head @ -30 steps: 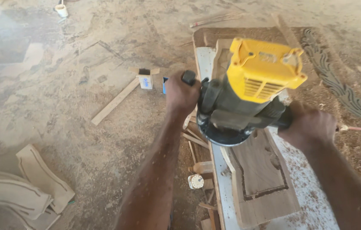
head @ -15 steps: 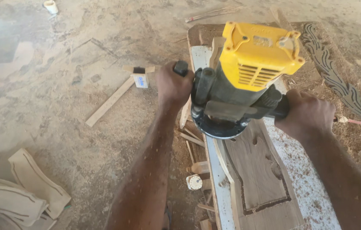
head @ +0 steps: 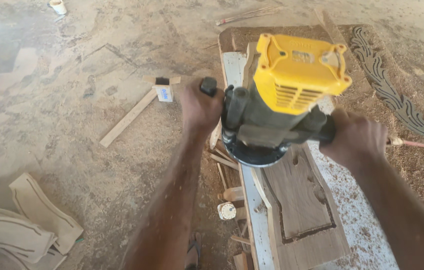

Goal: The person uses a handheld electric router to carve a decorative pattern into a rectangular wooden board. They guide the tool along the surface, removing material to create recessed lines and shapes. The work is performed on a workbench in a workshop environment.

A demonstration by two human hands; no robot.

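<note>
Both hands are gripping the yellow-topped router (head: 277, 107) by its side handles: my left hand (head: 200, 107) is clamped on the black knob, my right hand (head: 354, 137) on the opposite one. Its base is sitting on the grooved wooden panel (head: 302, 200), which is lying on a white workboard (head: 367, 235) dusted with sawdust.

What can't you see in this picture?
- Head view: the cutting bit is hidden under the router, so where it meets the wood panel cannot be seen.
- The left hand and right hand cover most of the router's handles.
- The panel's near end is cut off by the bottom edge.
- The small round thing by the bench is too small to identify.
</note>
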